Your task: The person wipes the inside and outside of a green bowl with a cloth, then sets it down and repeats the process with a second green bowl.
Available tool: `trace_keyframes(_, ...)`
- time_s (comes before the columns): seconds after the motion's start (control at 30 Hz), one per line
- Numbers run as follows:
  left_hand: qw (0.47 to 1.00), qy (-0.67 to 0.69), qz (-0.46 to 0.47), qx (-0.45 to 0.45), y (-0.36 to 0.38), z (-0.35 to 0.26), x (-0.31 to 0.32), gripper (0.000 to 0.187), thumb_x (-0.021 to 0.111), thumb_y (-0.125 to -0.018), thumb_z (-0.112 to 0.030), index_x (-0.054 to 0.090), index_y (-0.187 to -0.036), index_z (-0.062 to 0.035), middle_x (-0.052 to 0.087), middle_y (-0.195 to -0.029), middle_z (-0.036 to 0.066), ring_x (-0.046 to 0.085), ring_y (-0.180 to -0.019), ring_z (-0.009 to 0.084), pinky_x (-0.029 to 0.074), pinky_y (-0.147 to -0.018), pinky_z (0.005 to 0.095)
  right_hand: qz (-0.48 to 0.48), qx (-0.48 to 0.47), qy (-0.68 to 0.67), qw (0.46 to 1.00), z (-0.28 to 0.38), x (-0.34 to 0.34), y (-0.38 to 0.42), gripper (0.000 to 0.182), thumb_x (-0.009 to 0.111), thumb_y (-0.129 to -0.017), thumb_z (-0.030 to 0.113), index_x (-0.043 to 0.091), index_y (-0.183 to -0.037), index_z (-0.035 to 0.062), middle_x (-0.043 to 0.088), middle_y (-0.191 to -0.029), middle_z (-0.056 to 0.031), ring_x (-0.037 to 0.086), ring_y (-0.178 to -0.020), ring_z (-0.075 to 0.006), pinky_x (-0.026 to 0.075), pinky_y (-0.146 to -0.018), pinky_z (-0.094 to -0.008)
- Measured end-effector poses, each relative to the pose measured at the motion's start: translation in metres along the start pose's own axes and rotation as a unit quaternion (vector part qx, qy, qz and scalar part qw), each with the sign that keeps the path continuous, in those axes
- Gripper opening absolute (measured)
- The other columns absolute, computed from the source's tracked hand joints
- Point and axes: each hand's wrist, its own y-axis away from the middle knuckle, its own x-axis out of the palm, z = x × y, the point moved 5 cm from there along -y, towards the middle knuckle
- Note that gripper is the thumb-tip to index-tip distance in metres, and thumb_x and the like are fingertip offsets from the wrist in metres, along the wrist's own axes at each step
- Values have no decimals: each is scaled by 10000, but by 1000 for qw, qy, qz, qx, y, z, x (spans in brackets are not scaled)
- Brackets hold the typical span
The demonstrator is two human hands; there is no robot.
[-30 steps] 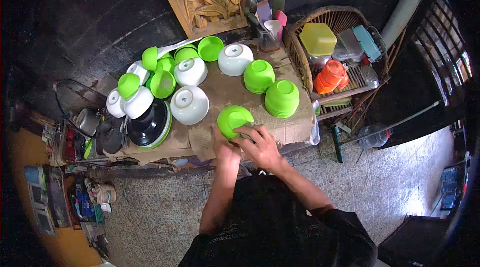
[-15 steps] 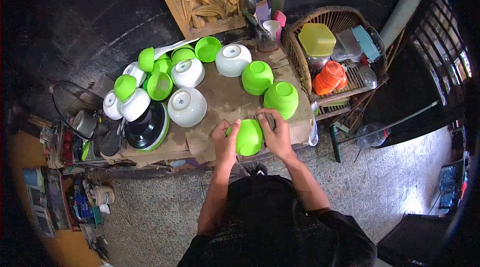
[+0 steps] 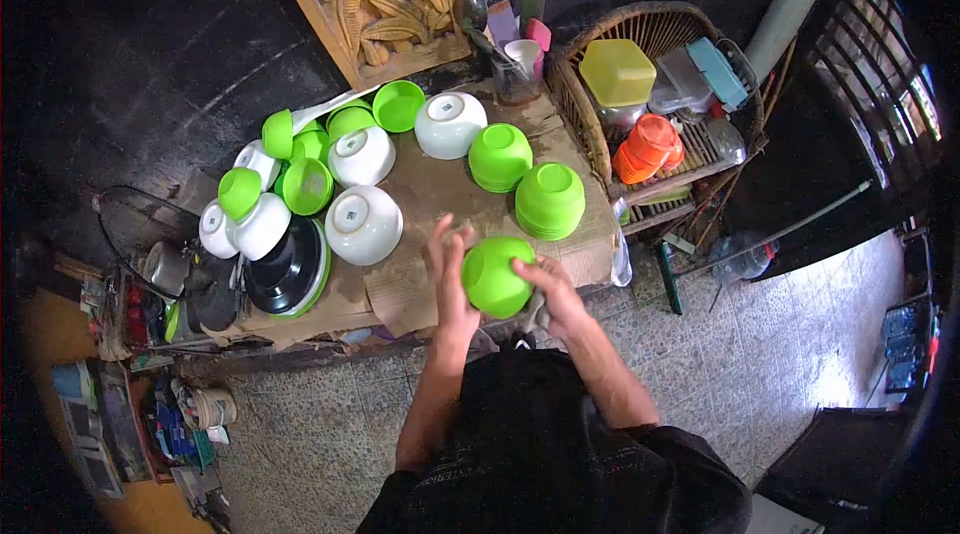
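A green bowl (image 3: 495,279) is held over the table's front edge, its inside hidden from me. My right hand (image 3: 558,302) grips its right side, thumb lying across the outside. Something greyish, like a bit of cloth, shows under the right fingers. Along the bowl's left side, my left hand (image 3: 453,279) is open with fingers stretched upward and slightly blurred. Just beyond the held bowl stand two upside-down stacks of green bowls, a nearer stack (image 3: 550,202) and a farther stack (image 3: 500,158). To the left, a white bowl (image 3: 363,225) rests upside down.
Cardboard (image 3: 430,196) covers the table. More green and white bowls crowd the left, near a black round dish (image 3: 287,266). At the back stand a carved wooden panel (image 3: 385,4) and a utensil holder (image 3: 516,84). A wicker rack (image 3: 590,124) with plastic containers is on the right.
My left hand has released its grip on the bowl and its fingers have spread. The right thumb now lies over the bowl, which has turned slightly. The view has shifted a little.
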Motion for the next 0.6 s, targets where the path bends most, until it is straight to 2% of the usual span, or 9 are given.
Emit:
trace_keyframes(0.07,990,-103,4,94,7,-21,15,511,708,-975,-352,596,-1371,-48,555,-1438,161,573,-1298,264,489,-1075,453,-38,8,30,999,1,-15,-5,415,699,-992,305,644,-1233,-28,748,-1044,-138,750,-867,-225,624,-750,-350)
trace_keyframes(0.13,901,-307,247,182,14,-27,40,762,805,-870,-443,547,-1422,16,509,-1504,190,562,-1334,284,408,-1170,449,18,16,-78,997,2,-14,-9,416,686,-1001,333,640,-1242,-2,742,-1067,-121,743,-907,-219,621,-781,-362)
trace_keyframes(0.17,892,-322,258,184,15,-26,43,865,916,-734,-368,550,-1413,23,527,-1495,194,567,-1335,276,422,-1156,423,-8,16,-102,995,1,-18,-7,406,658,-1018,362,643,-1247,27,732,-1116,-102,731,-951,-212,617,-811,-376)
trace_keyframes(0.27,920,-308,222,100,19,-25,45,816,908,-743,-274,550,-1413,22,562,-1462,182,583,-1309,255,451,-1128,401,-28,-14,-133,991,0,-17,-8,416,641,-1030,375,636,-1275,38,717,-1153,-87,717,-982,-205,606,-831,-377)
trace_keyframes(0.4,928,-301,175,136,13,-23,50,731,899,-783,-221,570,-1392,12,642,-1318,127,624,-1209,233,501,-1048,376,-96,-104,-79,987,4,-10,2,376,648,-1037,326,649,-1273,33,731,-1087,-82,711,-940,-183,589,-815,-351)
trace_keyframes(0.47,971,-210,48,103,3,-20,45,676,870,-820,-200,571,-1387,17,641,-1291,132,629,-1174,217,511,-1020,363,-87,-133,234,959,4,-5,12,300,673,-1023,252,668,-1242,47,703,-928,-6,676,-871,-120,553,-777,-283)
trace_keyframes(0.5,961,-240,40,129,-2,-25,46,632,839,-856,-190,568,-1389,17,640,-1273,127,631,-1150,209,523,-997,355,-95,-223,267,933,4,5,13,246,690,-1007,173,694,-1211,36,660,-820,35,618,-791,-66,515,-720,-232)
trace_keyframes(0.53,962,-239,43,128,-7,-24,51,632,839,-856,-190,568,-1389,17,640,-1273,127,631,-1150,209,523,-997,355,-98,-225,268,932,2,1,13,246,690,-1007,173,694,-1211,36,660,-820,35,618,-791,-66,515,-720,-232)
trace_keyframes(0.6,951,-258,15,167,-10,-32,60,673,844,-860,-205,542,-1420,16,637,-1286,131,631,-1159,220,518,-1009,364,-92,-341,409,841,5,-1,11,321,688,-1011,175,666,-1298,33,719,-942,-8,628,-802,-71,528,-718,-243)
